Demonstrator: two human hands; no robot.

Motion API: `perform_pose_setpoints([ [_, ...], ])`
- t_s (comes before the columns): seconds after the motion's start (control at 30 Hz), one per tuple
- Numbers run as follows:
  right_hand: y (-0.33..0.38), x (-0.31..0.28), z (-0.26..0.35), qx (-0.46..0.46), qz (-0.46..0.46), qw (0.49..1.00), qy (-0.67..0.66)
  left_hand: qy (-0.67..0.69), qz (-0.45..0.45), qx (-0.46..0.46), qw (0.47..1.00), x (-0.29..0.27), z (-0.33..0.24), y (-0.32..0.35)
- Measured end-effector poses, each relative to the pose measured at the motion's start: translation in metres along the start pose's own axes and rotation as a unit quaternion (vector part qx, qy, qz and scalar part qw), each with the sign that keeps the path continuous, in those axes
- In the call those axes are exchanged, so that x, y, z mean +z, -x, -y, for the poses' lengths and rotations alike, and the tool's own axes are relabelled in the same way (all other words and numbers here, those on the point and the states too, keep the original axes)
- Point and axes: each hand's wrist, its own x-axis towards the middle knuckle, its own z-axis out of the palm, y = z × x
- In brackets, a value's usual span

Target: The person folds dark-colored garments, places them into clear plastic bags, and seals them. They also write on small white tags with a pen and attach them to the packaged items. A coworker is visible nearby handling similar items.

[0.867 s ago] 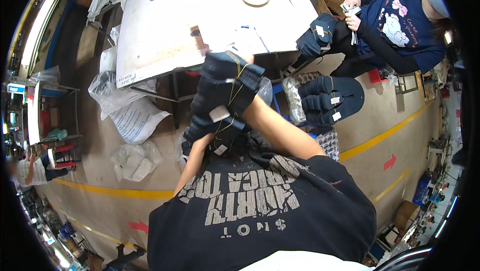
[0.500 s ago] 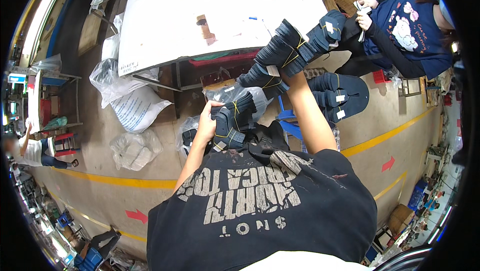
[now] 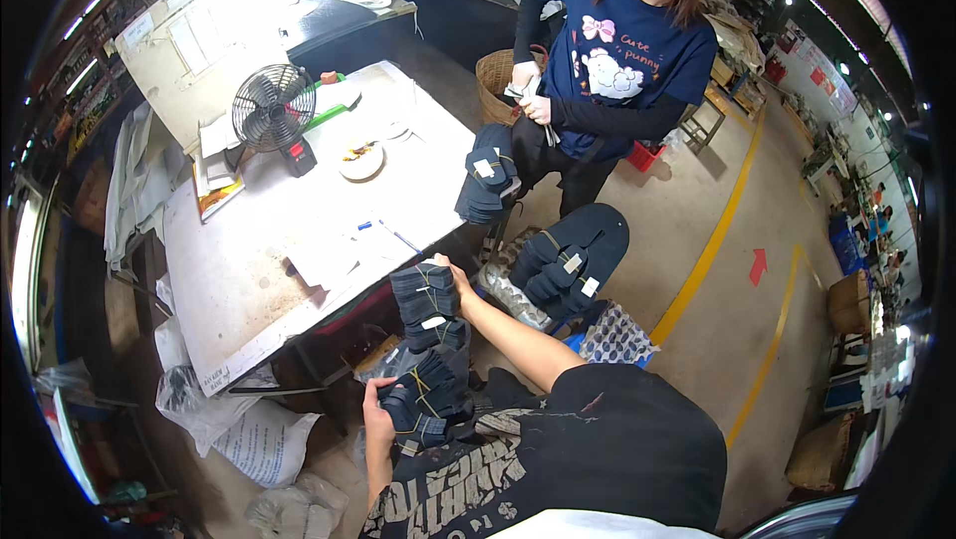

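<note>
My left hand (image 3: 379, 418) is closed on a bundle of dark navy fabric pieces (image 3: 423, 392), bound with a yellow tie, low in front of my shirt. My right hand (image 3: 454, 278) grips the side of a second dark fabric bundle (image 3: 423, 292), which has yellow ties and white tags and stands just beyond the first. Its fingers are partly hidden behind the cloth. Another tied stack of dark fabric (image 3: 486, 173) rests by the table's right corner. Further right, more dark tied fabric (image 3: 568, 260) lies on a support covered with patterned material.
A white table (image 3: 249, 280) carries a black fan (image 3: 274, 109), a roll of tape (image 3: 360, 161) and pens. Across from me a person in a navy shirt (image 3: 617, 51) handles pale pieces beside a wicker basket (image 3: 495, 86). Filled plastic sacks (image 3: 264, 444) lie at lower left.
My view has turned up and to the right, showing more of the table and the person. The bundle in my right hand has come away from the stack at the table corner, toward my left hand.
</note>
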Motion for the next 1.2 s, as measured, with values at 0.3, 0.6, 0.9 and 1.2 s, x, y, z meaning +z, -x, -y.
perform_pose_setpoints([
  [0.3, -0.043, -0.023, -0.061, -0.127, 0.144, 0.963, 0.190, -0.041, 0.027, 0.009, 0.999, 0.004, -0.025, -0.009],
  [0.6, 0.011, -0.033, -0.036, 0.106, 0.177, 0.940, 0.273, -0.018, 0.039, -0.060, 0.997, -0.006, -0.029, 0.004],
  [0.9, 0.004, -0.016, -0.005, 0.090, 0.123, 0.964, 0.216, -0.031, 0.096, -0.097, 0.990, -0.001, -0.038, 0.002],
  [1.2, -0.027, 0.029, -0.014, -0.170, 0.242, 0.908, 0.297, -0.108, 0.157, -0.084, 0.978, 0.002, -0.049, -0.006],
])
